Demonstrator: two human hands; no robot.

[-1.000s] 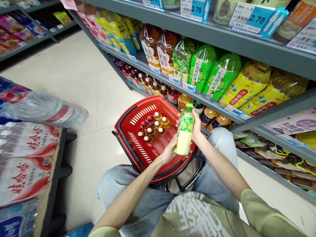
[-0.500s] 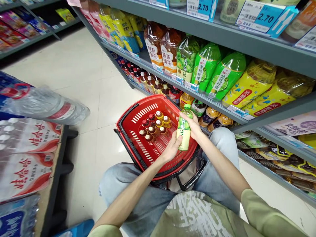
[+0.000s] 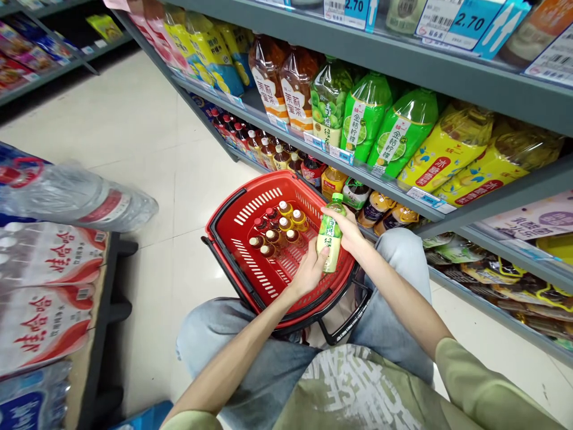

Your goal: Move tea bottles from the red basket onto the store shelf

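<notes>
Both hands hold a small green-tea bottle with a green cap, upright over the near right part of a red shopping basket. My left hand cups its lower end from below. My right hand wraps its upper half from the right. Several small capped bottles stand in the basket's middle, just left of the held bottle. The basket sits on the floor in front of my knees.
A grey shelf unit runs along the right with large drink bottles and small bottles on a lower shelf. Shrink-wrapped water packs are stacked on a pallet at left. Tiled floor lies beyond the basket.
The green-tea bottle has moved down and slightly left, closer to the basket, and turned so the label's side faces me. Both hands kept hold of it.
</notes>
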